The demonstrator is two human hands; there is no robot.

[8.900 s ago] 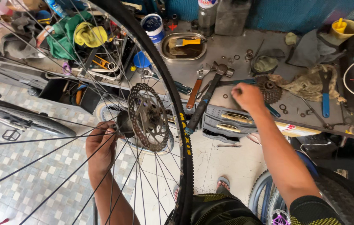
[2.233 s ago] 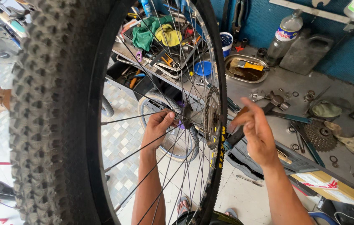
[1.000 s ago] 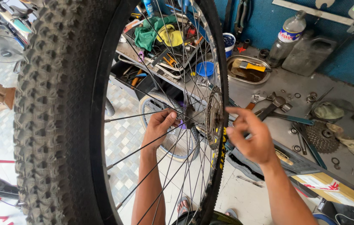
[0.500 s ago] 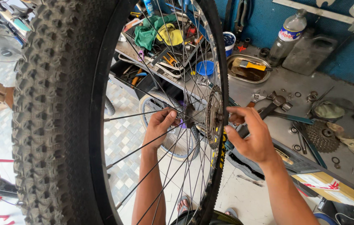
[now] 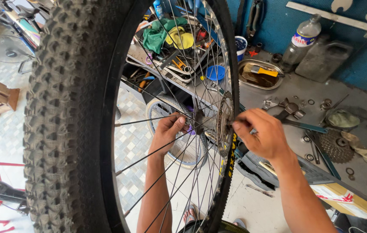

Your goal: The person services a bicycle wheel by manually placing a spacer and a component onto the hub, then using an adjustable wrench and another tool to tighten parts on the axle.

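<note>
A: Where r u?

B: Bike shop. Grey bench [image 5: 287, 92] on my R, full of nuts n tools. Blue wall [image 5: 274, 26] behind it. Tile floor [image 5: 2, 133] below.

A: Any boxes or bottles?

B: Clear bottle [image 5: 301, 41] w/ red-white label by the wall, grey jug [image 5: 321, 60] next to it. White tub [image 5: 240, 45], metal tray [image 5: 259, 74] w/ a yellow thing in it. Flat white-red-yellow box [image 5: 343, 200] low on R.

A: And the wheel?

B: Wheel [image 5: 67, 116] stands up in front of me. L hand [image 5: 168, 131] is curled round the hub [image 5: 198, 123] thru the spokes. R hand [image 5: 263, 133] pinches the axle end by the disc [image 5: 224, 123], other side.

A: Anything else?

B: Cog [image 5: 334, 146] on bench, well apart.
</note>
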